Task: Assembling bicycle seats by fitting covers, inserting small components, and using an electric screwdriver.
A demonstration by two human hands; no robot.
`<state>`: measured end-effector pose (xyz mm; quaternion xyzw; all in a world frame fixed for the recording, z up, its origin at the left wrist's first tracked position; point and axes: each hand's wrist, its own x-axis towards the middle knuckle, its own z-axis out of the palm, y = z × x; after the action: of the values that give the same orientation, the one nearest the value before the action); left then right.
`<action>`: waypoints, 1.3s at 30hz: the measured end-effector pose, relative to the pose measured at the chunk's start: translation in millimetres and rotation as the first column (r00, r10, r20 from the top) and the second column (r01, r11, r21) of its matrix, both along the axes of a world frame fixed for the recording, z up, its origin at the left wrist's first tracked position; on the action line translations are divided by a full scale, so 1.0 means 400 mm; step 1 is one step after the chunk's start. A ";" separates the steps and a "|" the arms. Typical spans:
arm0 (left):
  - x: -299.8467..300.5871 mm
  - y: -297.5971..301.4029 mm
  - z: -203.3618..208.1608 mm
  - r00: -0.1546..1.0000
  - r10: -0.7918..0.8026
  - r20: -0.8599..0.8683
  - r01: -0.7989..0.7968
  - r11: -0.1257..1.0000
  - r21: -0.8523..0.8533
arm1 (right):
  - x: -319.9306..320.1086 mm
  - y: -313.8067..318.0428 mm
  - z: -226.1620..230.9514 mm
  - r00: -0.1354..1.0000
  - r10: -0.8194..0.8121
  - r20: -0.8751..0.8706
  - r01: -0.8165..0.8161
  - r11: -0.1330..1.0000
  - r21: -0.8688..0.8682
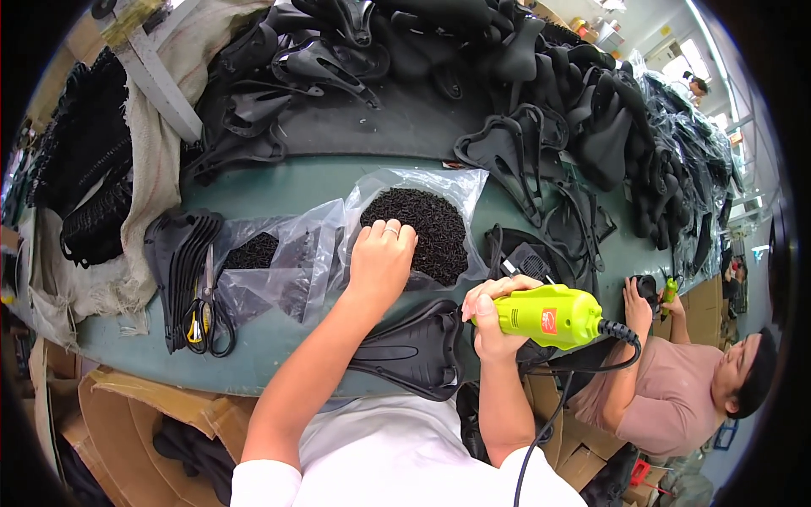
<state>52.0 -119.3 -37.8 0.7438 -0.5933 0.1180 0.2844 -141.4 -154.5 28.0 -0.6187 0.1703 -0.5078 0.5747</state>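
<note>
My left hand reaches into an opened clear plastic bag piled with small black screws. Its fingers are bent and pressed together at the heap's left side; whatever they pinch is hidden. In my right hand is a lime-green corded electric screwdriver, held level with its black cable trailing off to the right. A black bicycle saddle lies between my forearms at the table's near edge.
Left on the green table are a second screw bag, scissors and stacked black saddle parts. Saddle shells crowd the far side and right. A co-worker sits at right. An open cardboard box stands lower left.
</note>
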 end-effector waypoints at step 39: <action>-0.112 0.257 0.102 0.912 -0.267 -0.312 0.300 0.952 0.062 | -0.025 0.086 0.078 0.975 0.077 0.207 -0.062 0.995 -0.081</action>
<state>7.2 -16.3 3.2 0.6733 -0.6503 -0.0713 0.3445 -151.5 -120.2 59.2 -0.5880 0.0681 -0.5559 0.5837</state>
